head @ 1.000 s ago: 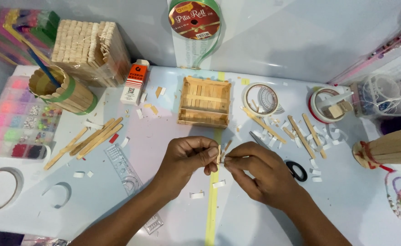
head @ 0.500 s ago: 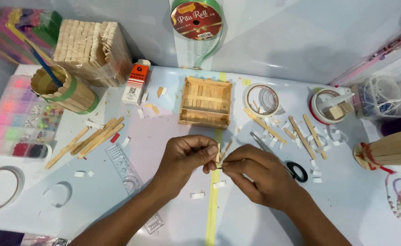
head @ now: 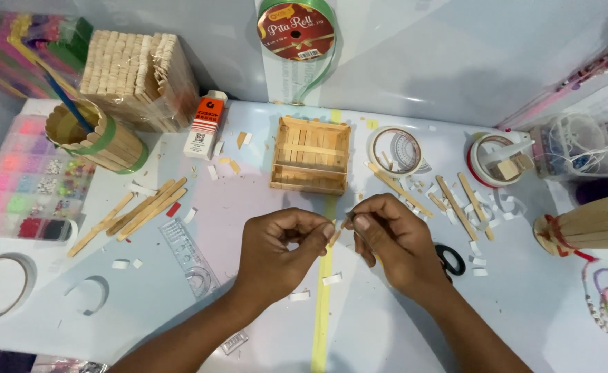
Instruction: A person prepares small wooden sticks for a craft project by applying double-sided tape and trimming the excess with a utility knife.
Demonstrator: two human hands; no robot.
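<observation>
Both hands are meeting mid-table, the left hand (head: 276,252) and right hand (head: 390,242) each pinching an end of a small wooden stick piece (head: 334,237), fingertips clamped together on it. At 12 o'clock from it a little crate of craft sticks (head: 311,155) is sitting. An orange-and-white glue box (head: 204,126) is lying at 10 o'clock, and a round red-labelled ribbon roll (head: 296,30) with green ribbon is leaning on the wall further up at 12.
</observation>
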